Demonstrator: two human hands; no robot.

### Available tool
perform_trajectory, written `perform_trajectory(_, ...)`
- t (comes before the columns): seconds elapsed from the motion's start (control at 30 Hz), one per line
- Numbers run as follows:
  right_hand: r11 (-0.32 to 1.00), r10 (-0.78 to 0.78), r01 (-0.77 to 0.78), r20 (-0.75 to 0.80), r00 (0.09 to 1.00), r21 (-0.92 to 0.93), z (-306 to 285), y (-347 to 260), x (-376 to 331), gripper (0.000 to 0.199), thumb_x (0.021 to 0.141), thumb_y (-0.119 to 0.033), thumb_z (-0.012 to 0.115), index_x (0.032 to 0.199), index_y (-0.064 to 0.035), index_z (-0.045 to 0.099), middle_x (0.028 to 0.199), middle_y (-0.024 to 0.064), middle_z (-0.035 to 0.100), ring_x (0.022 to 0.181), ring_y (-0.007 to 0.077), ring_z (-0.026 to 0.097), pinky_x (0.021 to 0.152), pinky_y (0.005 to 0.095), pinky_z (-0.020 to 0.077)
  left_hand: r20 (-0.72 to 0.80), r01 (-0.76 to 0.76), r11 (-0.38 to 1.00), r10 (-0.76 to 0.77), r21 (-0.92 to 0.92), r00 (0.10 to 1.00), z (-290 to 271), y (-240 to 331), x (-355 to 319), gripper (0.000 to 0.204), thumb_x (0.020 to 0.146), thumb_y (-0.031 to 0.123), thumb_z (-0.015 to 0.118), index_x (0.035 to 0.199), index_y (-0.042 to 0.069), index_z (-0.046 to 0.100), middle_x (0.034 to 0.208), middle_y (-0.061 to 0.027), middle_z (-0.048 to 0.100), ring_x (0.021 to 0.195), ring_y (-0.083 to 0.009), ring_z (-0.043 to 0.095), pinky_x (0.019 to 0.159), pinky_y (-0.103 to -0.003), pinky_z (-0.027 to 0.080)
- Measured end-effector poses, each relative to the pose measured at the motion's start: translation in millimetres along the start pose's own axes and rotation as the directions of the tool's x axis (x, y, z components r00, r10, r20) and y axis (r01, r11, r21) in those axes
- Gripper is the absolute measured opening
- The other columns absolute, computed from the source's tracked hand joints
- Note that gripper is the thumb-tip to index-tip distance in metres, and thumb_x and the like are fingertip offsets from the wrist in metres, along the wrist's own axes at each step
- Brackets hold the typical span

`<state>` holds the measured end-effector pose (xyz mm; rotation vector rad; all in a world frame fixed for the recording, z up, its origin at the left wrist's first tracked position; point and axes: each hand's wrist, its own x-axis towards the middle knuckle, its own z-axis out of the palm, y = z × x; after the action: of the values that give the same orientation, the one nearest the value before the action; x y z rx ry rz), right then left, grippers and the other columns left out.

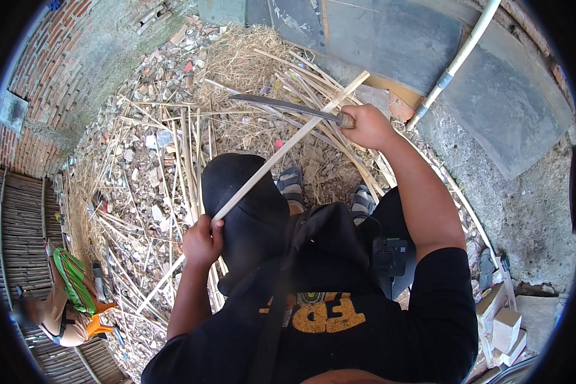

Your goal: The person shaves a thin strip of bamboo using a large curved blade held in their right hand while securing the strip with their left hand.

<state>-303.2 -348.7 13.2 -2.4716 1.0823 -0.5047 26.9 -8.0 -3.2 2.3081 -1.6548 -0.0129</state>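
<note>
Through the head camera, closest to me, I saw a black shirt with yellow marks on it. A small black box sat beside the right leg. The left hand was shut tight around a long, pale strip, with the thumb on top. The strip slanted over the left knee, up and to the right, and its far end stuck out past the right hand. A thin pale piece showed below the left hand too, but I could not tell if it was part of the same strip.

The right hand had its fingers curled all the way around the handle of a big knife. The long dark blade pointed left and crossed the strip near its far end. I could not tell if the two were touching.

Down past the knees I saw two gray sandals on the feet. Lots of loose strips lay on the stony ground in front and to the left. Some pale blocks were piled on the right side.

Farther off there was a heap of dry straw. A pale pole leaned near big gray sheets. Over on the left was another person, near a bamboo fence. A brick wall stood behind the ground at the upper left.
</note>
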Motion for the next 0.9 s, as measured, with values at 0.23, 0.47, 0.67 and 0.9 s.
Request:
perform_trajectory(0.23, 1.0, 0.013, -0.013, -0.002, 1.0, -0.001, 0.1, -0.9, -0.4, 0.039, 0.079, -0.025, 0.077, 0.11, -0.0039, 0.07, 0.082, 0.0247, 0.067, 0.082, 0.0426, 0.067, 0.077, 0.0471, 0.053, -0.018, -0.024, 1.0, 0.024, -0.005, 1.0, 1.2, -1.5, 0.2, 0.035, 0.098, 0.035, 0.061, 0.079, 0.008, 0.048, 0.061, -0.017, 0.059, 0.057, -0.0429, 0.061, 0.053, -0.052, 0.046)
perform_trajectory(0.47, 1.0, 0.007, -0.007, 0.0, 1.0, 0.002, 0.4, 1.1, -0.7, 0.04, 0.079, -0.027, 0.077, 0.11, -0.0031, 0.069, 0.082, 0.0253, 0.067, 0.083, 0.043, 0.067, 0.077, 0.0475, 0.0527, -0.018, -0.024, 1.0, 0.023, -0.02, 1.0, 2.0, -2.0, 0.5, 0.035, 0.098, 0.035, 0.061, 0.079, 0.008, 0.049, 0.06, -0.0167, 0.059, 0.056, -0.0425, 0.061, 0.052, -0.052, 0.046)
perform_trajectory(0.67, 1.0, 0.009, -0.009, 0.007, 1.0, 0.006, -0.9, -2.0, -0.8, 0.039, 0.079, -0.026, 0.077, 0.109, -0.003, 0.068, 0.081, 0.025, 0.067, 0.082, 0.0426, 0.067, 0.076, 0.0473, 0.0526, -0.014, -0.013, 1.0, 0.013, -0.019, 1.0, 0.2, -0.5, 0.2, 0.036, 0.097, 0.035, 0.061, 0.078, 0.008, 0.049, 0.061, -0.0164, 0.059, 0.056, -0.0418, 0.061, 0.053, -0.051, 0.047)
perform_trajectory(0.9, 1.0, 0.018, -0.018, 0.016, 1.0, 0.003, -0.6, -1.4, -0.3, 0.038, 0.079, -0.026, 0.077, 0.108, -0.0036, 0.068, 0.078, 0.0242, 0.066, 0.08, 0.042, 0.067, 0.075, 0.0471, 0.0527, -0.017, -0.017, 1.0, 0.017, -0.006, 1.0, 1.9, -2.1, 0.2, 0.036, 0.097, 0.035, 0.062, 0.078, 0.008, 0.049, 0.06, -0.0165, 0.059, 0.056, -0.0417, 0.061, 0.053, -0.051, 0.047)
